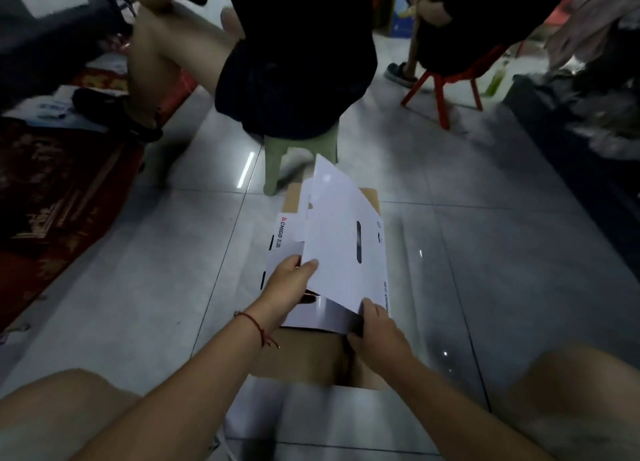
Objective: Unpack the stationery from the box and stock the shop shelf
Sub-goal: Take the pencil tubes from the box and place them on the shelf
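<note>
Both hands (289, 284) (375, 325) on glossy white cardboard box (343, 246) flaps, brown inside.

A white cardboard box (332, 253) is lying on the grey tiled floor, its brown inside showing at the near and far ends. Its top flap, white with a dark slot handle, is standing raised and tilted. Red and grey "CHIGO" print is showing on the left panel, beside small dark slots. The left hand (287, 284) is gripping the flap's left edge, thumb on top. The right hand (377, 329) is pinching the near flap's edge at the box's near right corner.
</note>
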{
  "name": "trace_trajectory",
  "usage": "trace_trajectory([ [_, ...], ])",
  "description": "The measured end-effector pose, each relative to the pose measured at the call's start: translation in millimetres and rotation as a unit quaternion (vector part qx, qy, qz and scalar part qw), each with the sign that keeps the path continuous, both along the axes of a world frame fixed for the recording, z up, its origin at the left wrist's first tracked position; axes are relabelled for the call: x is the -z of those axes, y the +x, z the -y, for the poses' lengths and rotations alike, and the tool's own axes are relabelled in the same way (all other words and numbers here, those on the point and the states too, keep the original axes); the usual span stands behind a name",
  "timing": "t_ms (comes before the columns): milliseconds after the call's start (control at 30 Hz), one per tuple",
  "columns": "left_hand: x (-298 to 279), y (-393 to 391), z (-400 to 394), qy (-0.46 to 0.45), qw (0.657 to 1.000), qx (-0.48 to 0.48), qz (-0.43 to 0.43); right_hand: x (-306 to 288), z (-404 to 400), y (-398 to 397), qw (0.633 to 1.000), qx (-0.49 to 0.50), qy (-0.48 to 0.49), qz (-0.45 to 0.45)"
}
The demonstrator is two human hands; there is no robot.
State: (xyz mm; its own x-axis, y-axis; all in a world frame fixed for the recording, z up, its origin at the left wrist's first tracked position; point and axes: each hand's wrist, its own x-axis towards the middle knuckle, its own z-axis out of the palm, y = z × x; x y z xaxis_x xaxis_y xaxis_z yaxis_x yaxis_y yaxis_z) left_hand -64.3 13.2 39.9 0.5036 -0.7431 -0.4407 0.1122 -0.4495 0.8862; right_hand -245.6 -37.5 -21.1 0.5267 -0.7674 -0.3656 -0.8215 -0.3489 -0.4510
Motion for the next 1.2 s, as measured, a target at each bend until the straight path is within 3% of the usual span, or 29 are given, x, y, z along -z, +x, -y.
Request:
trace_trajectory([
  [233,-29,-60,20,-0.097,0.966,0.213,0.113,-8,29,-17,0.971,0.198,0.038,0.131],
  [300,-22,-67,22,-0.084,0.942,0.265,0.187,-2,36,-29,0.961,0.223,0.043,0.161],
  [367,-15,-67,19,-0.07,0.896,0.312,0.307,4,39,-42,0.943,0.267,0.059,0.19],
  [467,2,-53,10,-0.061,0.831,0.328,0.444,10,48,-67,0.905,0.339,0.083,0.241],
  [533,20,-40,1,-0.011,0.822,0.319,0.472,19,59,-84,0.863,0.4,0.107,0.291],
  [700,66,-5,-24,0.111,0.814,0.307,0.48,60,89,-117,0.777,0.532,0.199,0.271],
  [767,83,8,-32,0.15,0.812,0.3,0.477,88,91,-121,0.798,0.531,0.19,0.213],
  [833,99,19,-38,0.184,0.818,0.281,0.466,75,73,-103,0.842,0.498,0.155,0.14],
  [933,120,29,-42,0.248,0.83,0.265,0.425,60,49,-72,0.91,0.387,0.095,0.116],
  [1033,134,36,-42,0.284,0.85,0.247,0.37,68,44,-44,0.964,0.243,0.097,0.053],
  [1200,159,48,-41,0.267,0.893,0.193,0.306,100,51,-17,0.973,0.204,0.102,0.019],
])
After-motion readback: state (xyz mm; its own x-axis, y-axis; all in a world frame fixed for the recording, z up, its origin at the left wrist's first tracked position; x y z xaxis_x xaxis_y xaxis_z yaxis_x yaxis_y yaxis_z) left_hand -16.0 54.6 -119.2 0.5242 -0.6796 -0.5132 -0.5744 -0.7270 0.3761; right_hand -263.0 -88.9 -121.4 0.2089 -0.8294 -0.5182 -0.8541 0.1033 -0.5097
